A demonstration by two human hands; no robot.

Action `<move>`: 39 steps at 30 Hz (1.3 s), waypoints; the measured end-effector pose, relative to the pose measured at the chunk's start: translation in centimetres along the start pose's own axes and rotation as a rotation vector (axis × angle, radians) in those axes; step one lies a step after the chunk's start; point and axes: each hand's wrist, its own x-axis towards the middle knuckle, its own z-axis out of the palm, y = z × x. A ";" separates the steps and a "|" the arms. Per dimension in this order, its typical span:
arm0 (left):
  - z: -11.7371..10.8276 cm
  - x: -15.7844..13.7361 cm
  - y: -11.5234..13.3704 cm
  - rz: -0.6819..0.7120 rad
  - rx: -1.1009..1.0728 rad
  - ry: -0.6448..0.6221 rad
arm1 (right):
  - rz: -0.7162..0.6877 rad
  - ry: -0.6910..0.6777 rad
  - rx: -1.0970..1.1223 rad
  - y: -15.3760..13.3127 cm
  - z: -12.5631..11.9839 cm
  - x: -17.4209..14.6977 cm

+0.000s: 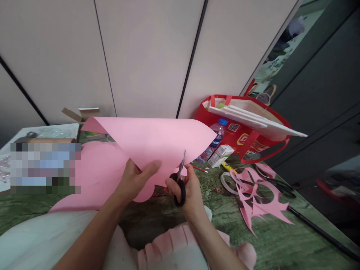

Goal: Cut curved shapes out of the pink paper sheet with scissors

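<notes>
Pink paper sheet (157,138) is held up in a loose curl to the left of the red shopping bag (234,138), its pointed right corner reaching towards the bag. By the left hand (134,183) the lower edge is gripped, the thumb pressed on the near face and the other fingers tucked behind and largely hidden; the sheet is probably raised like this so that the edge is kept steady and clear of the wood-grained surface (284,243). Black-handled scissors (180,173) are gripped by the right hand (192,193), the fingers closed around the handles and the blades pointed away from the body at the sheet's lower edge, a hold that seems suited to cutting; how far the blades are parted cannot be told. The sheet thus lies between the left fingers and just beyond the right ones. Farther left of the bag, a scalloped pink paper (101,168) is partly covered by the sheet. Against the bag's left side a blue-capped bottle (223,130) is propped, and in front of the bag curved pink offcuts (267,208) are left, perhaps set aside to keep the working space free.
</notes>
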 end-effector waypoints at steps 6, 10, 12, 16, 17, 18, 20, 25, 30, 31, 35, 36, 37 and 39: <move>0.3 -0.1 0.5 0.016 0.009 0.015 | -0.018 -0.011 -0.040 -0.1 0.3 -0.3; 0.4 0.0 1.9 0.047 0.086 -0.090 | -0.029 -0.022 -0.050 -0.2 0.5 -0.5; 0.4 0.1 2.3 0.074 0.131 -0.093 | -0.034 -0.027 -0.057 -0.2 0.5 -0.5; 0.2 0.1 2.2 0.115 0.197 -0.072 | -0.002 -0.011 -0.049 -0.2 0.5 -0.4; 0.1 0.1 2.1 0.122 0.203 -0.066 | 0.006 -0.005 -0.047 -0.3 0.5 -0.4; 0.1 0.1 2.1 0.126 0.205 -0.061 | 0.011 -0.004 -0.049 -0.4 0.6 -0.4; 0.1 0.0 2.1 0.130 0.202 -0.061 | 0.011 0.001 -0.058 -0.6 0.7 -0.4; 0.0 0.1 2.5 0.119 0.206 -0.116 | 0.042 0.022 -0.025 -0.9 0.8 -0.4; -0.2 0.1 2.9 -0.003 0.171 -0.212 | -0.019 -0.047 0.047 -1.7 0.6 -0.5; -0.2 0.0 2.9 -0.016 0.162 -0.217 | -0.025 -0.060 0.050 -1.8 0.5 -0.6; -0.3 0.0 2.8 -0.031 0.145 -0.218 | -0.026 -0.076 0.039 -2.0 0.3 -0.6; -0.3 0.1 2.7 -0.030 0.145 -0.216 | -0.025 -0.075 0.037 -1.9 0.3 -0.6; -0.4 0.1 2.7 -0.028 0.146 -0.214 | -0.020 -0.073 0.035 -1.9 0.3 -0.6; -0.4 0.1 2.7 -0.021 0.147 -0.212 | -0.005 -0.066 0.033 -1.8 0.3 -0.6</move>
